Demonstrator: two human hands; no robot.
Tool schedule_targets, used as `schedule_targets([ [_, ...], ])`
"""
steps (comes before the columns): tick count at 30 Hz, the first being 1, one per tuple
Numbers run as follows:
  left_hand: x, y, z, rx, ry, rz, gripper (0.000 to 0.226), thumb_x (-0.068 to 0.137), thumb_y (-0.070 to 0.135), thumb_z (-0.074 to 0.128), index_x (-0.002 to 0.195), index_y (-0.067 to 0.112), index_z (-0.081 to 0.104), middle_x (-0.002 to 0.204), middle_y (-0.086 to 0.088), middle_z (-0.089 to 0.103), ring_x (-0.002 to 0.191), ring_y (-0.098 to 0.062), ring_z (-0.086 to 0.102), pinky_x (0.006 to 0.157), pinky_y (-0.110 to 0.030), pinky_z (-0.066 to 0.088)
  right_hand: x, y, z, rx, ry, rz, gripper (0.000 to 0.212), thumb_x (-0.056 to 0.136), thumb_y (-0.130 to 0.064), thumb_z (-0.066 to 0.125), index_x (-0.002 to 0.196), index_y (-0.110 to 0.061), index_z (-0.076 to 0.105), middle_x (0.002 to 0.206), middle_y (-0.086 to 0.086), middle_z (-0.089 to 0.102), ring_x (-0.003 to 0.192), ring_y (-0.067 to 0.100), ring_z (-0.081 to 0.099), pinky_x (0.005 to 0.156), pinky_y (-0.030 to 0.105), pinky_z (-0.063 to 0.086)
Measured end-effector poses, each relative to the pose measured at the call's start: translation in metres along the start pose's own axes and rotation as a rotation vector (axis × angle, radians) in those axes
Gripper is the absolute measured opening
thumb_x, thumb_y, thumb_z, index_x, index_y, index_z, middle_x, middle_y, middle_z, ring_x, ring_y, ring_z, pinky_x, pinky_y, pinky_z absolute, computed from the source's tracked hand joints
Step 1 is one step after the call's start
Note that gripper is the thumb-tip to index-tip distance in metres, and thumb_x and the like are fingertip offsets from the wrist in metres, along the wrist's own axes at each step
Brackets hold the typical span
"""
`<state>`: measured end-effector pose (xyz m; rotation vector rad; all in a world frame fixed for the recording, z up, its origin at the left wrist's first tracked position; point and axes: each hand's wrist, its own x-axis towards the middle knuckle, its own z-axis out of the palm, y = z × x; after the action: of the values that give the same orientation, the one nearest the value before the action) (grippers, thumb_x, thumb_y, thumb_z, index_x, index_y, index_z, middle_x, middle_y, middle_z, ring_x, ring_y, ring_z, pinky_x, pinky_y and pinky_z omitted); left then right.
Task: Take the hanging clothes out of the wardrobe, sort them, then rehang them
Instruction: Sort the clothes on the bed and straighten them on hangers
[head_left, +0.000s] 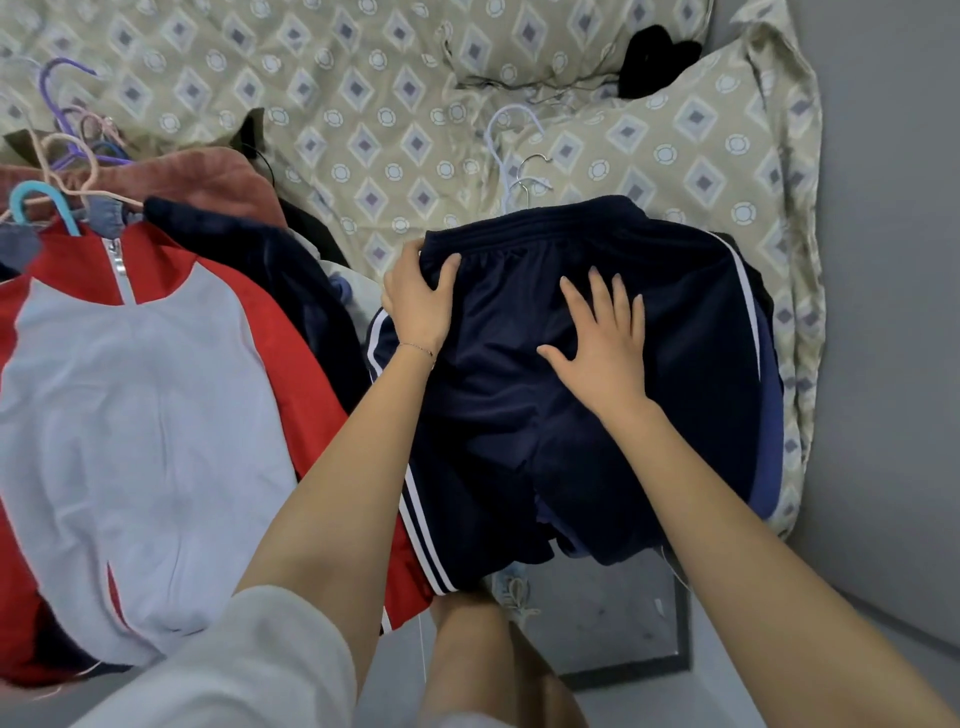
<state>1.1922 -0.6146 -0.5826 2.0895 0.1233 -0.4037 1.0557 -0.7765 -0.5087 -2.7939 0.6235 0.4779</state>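
Navy shorts (519, 415) with white side stripes lie flat at the right side of the bed (363, 130), waistband pointing away from the person, leg openings hanging over the near edge. They sit on top of a lighter blue garment (769, 441) that shows along their right side.

Left hand (418, 306): at the left end of the waistband, thumb on top of the fabric, fingers wrapped over the edge, clamped on the shorts.

Right hand (605, 348): palm down on the middle of the shorts, fingers (602, 291) straight and spread apart, pressing the cloth.

A white plastic hanger hook (506, 127) and metal hooks (532, 161) stick out just beyond the waistband.

Left side of bed: a red and white zip jacket (130, 389) on a teal hanger (36, 200), topmost of a pile that includes a rust-coloured garment (197, 176). Purple hangers (60, 85) lie behind it.

A pillow (675, 156) lies beyond the shorts, with a black item (654, 57) beside it. A grey wall (883, 260) is at the right.
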Motion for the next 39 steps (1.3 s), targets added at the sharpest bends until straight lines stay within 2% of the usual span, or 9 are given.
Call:
schedule_targets([
  [2,-0.005,-0.007,-0.007,0.047,-0.065,0.049,0.048,0.093,0.048,0.057,0.133,0.023,0.053,0.129,0.006,0.061,0.123,-0.016,0.053,0.110,-0.046,0.037,0.002,-0.002,-0.001,-0.016,-0.027,0.017,0.081,0.092,-0.048,0.060,0.157,-0.025,0.018,0.165,0.008,0.004,0.151,0.029,-0.005,0.120,0.046,-0.010],
  [4,-0.014,-0.012,-0.016,0.170,-0.098,0.099,0.055,0.097,0.044,0.056,0.145,0.019,0.045,0.142,0.002,0.053,0.132,-0.018,0.046,0.114,-0.041,0.031,0.002,-0.006,-0.003,-0.031,-0.038,0.012,0.081,0.092,-0.048,0.059,0.157,-0.025,0.016,0.165,0.008,0.003,0.151,0.029,-0.007,0.119,0.047,-0.010],
  [6,-0.026,-0.015,-0.026,0.317,-0.096,0.159,0.057,0.100,0.043,0.052,0.148,0.015,0.040,0.148,-0.001,0.047,0.136,-0.023,0.041,0.115,-0.039,0.029,-0.001,-0.011,-0.005,-0.053,-0.047,-0.003,0.082,0.092,-0.048,0.059,0.157,-0.025,0.014,0.165,0.009,0.002,0.151,0.029,-0.007,0.119,0.048,-0.010],
  [9,-0.047,-0.019,-0.044,0.519,-0.108,0.240,0.057,0.102,0.043,0.047,0.152,0.019,0.036,0.155,-0.004,0.039,0.143,-0.027,0.033,0.118,-0.046,0.021,-0.009,-0.018,-0.010,-0.066,-0.062,-0.016,0.082,0.093,-0.048,0.058,0.157,-0.025,0.013,0.165,0.010,0.002,0.151,0.030,-0.007,0.120,0.049,-0.008],
  [13,-0.081,-0.021,-0.076,0.661,-0.091,0.313,0.059,0.101,0.045,0.047,0.154,0.023,0.032,0.159,-0.007,0.032,0.149,-0.030,0.021,0.121,-0.050,0.009,-0.030,-0.031,-0.016,-0.058,-0.069,-0.059,0.079,0.095,-0.047,0.056,0.157,-0.024,0.013,0.165,0.010,0.003,0.151,0.030,-0.006,0.121,0.047,-0.005],
  [19,-0.136,-0.034,-0.138,0.717,-0.031,0.338,0.063,0.098,0.052,0.036,0.154,0.024,0.031,0.162,-0.006,0.025,0.151,-0.030,0.015,0.121,-0.051,0.004,-0.080,-0.056,-0.013,0.040,-0.052,-0.073,0.068,0.098,-0.040,0.053,0.156,-0.021,0.021,0.163,0.011,0.012,0.151,0.029,0.004,0.122,0.045,0.001],
  [25,-0.206,-0.065,-0.194,0.757,0.022,0.345,0.062,0.101,0.044,0.046,0.156,0.023,0.027,0.164,-0.006,0.021,0.152,-0.030,0.011,0.120,-0.054,0.002,-0.153,-0.076,0.002,0.104,0.005,-0.108,0.067,0.098,-0.038,0.054,0.155,-0.020,0.024,0.162,0.011,0.018,0.150,0.030,0.009,0.122,0.047,0.004],
  [33,-0.288,-0.095,-0.226,0.792,0.016,0.347,0.064,0.100,0.053,0.037,0.157,0.026,0.025,0.165,-0.006,0.017,0.152,-0.030,0.008,0.120,-0.055,0.000,-0.252,-0.103,0.029,0.167,0.020,-0.121,0.070,0.095,-0.041,0.058,0.155,-0.023,0.026,0.160,0.011,0.022,0.149,0.030,0.013,0.121,0.049,0.007],
  [39,-0.315,-0.109,-0.242,0.799,0.007,0.306,0.066,0.098,0.058,0.028,0.156,0.026,0.025,0.165,-0.005,0.018,0.152,-0.029,0.008,0.120,-0.053,-0.002,-0.291,-0.120,0.040,0.181,-0.009,-0.133,0.072,0.094,-0.040,0.059,0.155,-0.023,0.025,0.160,0.011,0.022,0.149,0.031,0.014,0.120,0.051,0.009],
])
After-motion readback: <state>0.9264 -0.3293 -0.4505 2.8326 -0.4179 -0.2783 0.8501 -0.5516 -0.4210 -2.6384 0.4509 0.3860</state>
